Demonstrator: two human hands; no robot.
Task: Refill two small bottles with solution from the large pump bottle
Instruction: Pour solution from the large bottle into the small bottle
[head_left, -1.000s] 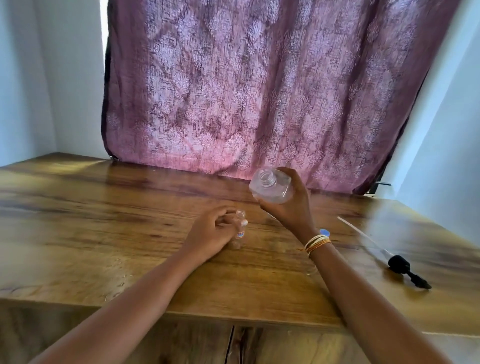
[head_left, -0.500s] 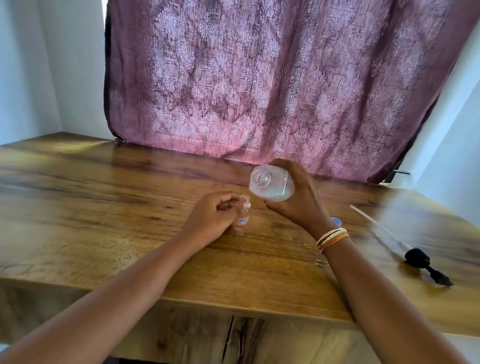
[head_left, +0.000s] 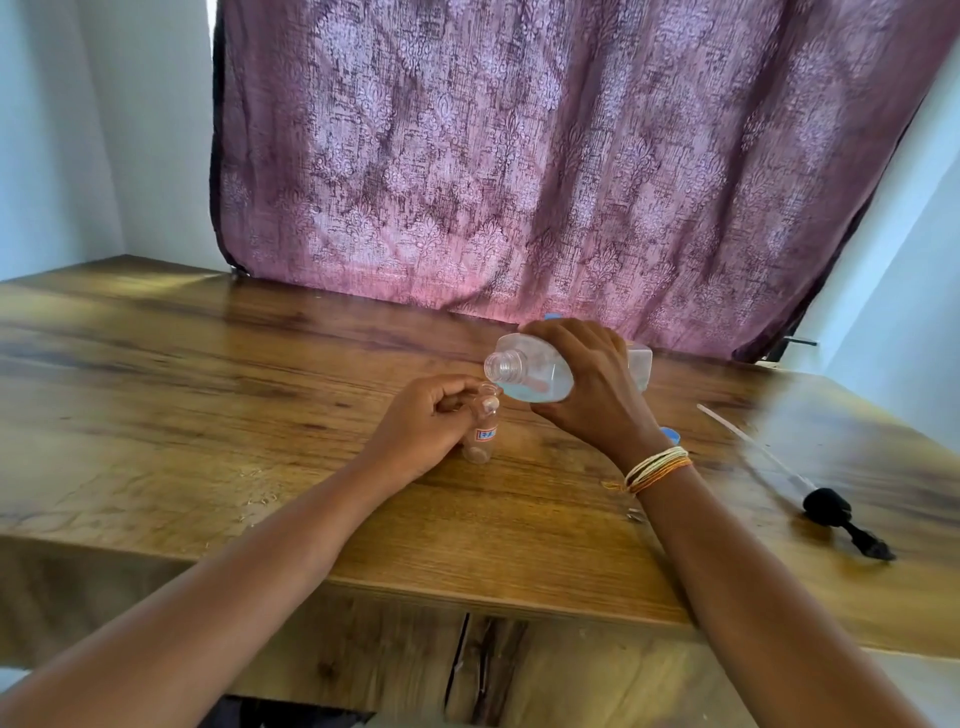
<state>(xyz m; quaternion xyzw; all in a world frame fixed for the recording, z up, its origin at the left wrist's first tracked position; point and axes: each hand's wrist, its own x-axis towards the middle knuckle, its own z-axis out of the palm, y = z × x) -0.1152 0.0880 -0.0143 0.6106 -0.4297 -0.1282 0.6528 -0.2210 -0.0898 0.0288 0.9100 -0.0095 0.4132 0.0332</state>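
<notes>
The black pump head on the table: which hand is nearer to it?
Right. The right hand, holding the large bottle, lies left of the pump head; the left hand is farther left.

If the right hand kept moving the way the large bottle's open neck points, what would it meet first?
Likely the small bottle held by the left hand: the right hand tilts the large bottle with its neck just above it; depth is uncertain.

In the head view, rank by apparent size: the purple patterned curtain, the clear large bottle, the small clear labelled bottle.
1. Purple patterned curtain
2. Clear large bottle, tipped in the right hand
3. Small clear labelled bottle, held by the left hand
</notes>
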